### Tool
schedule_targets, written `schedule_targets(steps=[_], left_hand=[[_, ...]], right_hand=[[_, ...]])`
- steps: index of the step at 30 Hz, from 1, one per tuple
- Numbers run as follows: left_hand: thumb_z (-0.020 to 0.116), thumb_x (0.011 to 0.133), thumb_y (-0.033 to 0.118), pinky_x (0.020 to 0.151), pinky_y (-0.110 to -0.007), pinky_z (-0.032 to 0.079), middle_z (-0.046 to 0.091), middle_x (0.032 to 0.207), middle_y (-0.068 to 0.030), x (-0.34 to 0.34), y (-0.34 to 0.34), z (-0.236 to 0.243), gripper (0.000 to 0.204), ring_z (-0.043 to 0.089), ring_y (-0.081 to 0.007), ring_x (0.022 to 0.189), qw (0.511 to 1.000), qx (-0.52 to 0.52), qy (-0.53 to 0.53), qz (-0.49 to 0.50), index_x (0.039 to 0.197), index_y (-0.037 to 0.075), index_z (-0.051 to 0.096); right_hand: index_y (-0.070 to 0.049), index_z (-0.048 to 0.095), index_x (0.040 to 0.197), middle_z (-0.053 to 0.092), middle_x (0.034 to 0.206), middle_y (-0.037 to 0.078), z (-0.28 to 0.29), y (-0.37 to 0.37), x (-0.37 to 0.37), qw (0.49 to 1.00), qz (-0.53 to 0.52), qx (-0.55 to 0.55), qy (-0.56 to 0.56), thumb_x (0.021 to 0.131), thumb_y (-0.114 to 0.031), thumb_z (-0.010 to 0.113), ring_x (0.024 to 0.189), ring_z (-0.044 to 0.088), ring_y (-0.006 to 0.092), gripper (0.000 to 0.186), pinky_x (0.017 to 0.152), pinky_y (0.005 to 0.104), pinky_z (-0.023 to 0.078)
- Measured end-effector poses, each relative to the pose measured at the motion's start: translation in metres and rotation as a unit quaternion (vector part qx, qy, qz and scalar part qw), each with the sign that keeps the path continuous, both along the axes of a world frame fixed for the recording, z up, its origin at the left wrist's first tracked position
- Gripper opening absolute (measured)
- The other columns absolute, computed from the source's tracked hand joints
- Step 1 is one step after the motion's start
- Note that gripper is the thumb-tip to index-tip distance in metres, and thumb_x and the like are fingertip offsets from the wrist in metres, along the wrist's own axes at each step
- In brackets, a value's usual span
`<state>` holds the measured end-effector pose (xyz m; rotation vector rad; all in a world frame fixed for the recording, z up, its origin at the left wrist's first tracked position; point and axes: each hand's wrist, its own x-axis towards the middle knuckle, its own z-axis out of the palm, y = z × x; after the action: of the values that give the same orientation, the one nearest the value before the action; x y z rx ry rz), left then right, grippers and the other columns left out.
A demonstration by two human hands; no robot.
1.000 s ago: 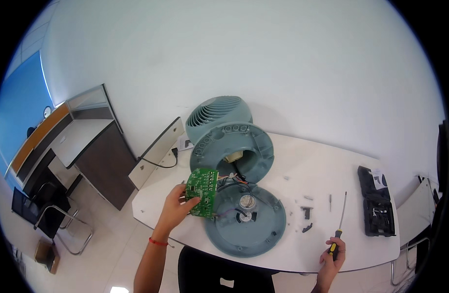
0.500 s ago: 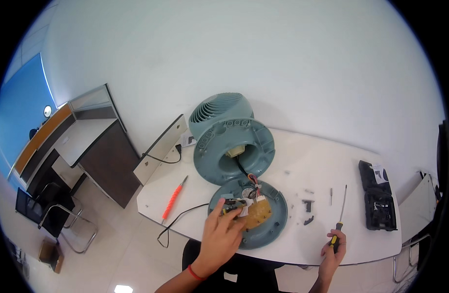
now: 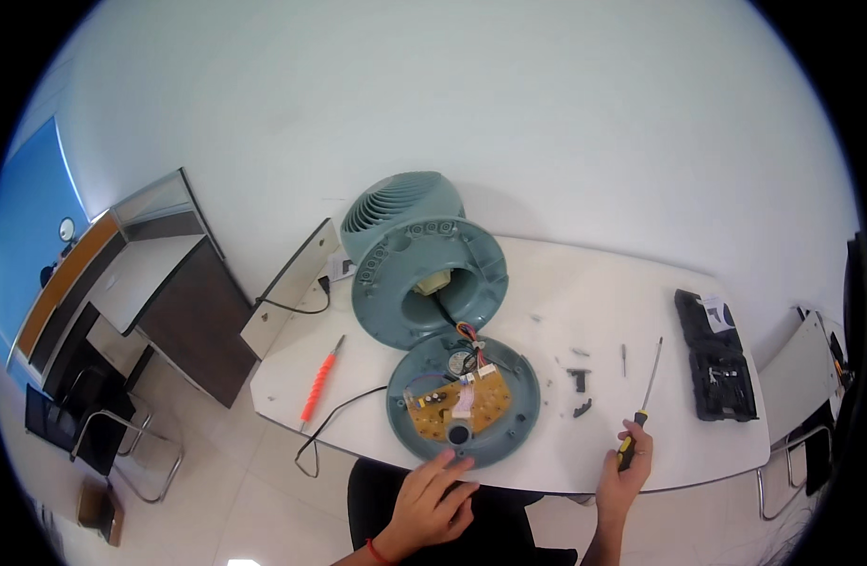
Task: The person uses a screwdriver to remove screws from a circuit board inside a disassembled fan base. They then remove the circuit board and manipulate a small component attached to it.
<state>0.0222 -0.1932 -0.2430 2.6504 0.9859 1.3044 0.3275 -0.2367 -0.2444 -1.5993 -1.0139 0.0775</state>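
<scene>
The round grey-green fan base lies opened, its inside facing up. In it a tan circuit board is seated, with coloured wires running up to the fan body, which lies tipped behind it. My left hand is at the base's front rim, fingers stretched out and holding nothing; whether the fingertips touch the rim I cannot tell. My right hand grips a black-and-yellow screwdriver by the handle, its shaft pointing up and away over the table's right part.
A red-handled screwdriver and a black power cord lie left of the base. Small dark parts, loose screws and a metal bit are on the white table's right side. Farther right stands an open black tool case.
My left hand has drawn back from over the circuit board to the base's front rim, uncovering the board. My right hand keeps hold of the screwdriver. The whole view has shifted slightly.
</scene>
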Motion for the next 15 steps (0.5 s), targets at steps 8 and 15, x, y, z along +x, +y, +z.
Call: schedule_targets(steps=[8,15], left_hand=[[0.071,0.092,0.015,0.074,-0.034,0.054,0.073,0.095,-0.0047,-0.027,-0.092,-0.083,0.012,0.070,-0.0230,0.085,0.957,-0.276,-0.037,-0.084,0.104,0.012,0.073],[0.074,0.087,0.007,0.051,-0.042,0.051,0.064,0.072,-0.0095,-0.016,-0.113,-0.067,0.005,0.066,-0.0298,0.061,0.927,-0.237,-0.120,-0.264,0.085,0.007,0.069]], right_hand=[[0.003,0.047,0.150,0.058,0.132,0.023,0.008,0.015,-0.020,0.974,-0.108,-0.131,-0.147,0.089,0.005,0.061,0.123,0.055,0.0440,0.062,0.109,0.0514,0.043],[0.001,0.056,0.139,0.057,0.129,0.022,0.005,0.013,-0.014,0.972,-0.093,-0.163,-0.140,0.087,-0.001,0.069,0.122,0.053,0.0438,0.054,0.109,0.0519,0.043]])
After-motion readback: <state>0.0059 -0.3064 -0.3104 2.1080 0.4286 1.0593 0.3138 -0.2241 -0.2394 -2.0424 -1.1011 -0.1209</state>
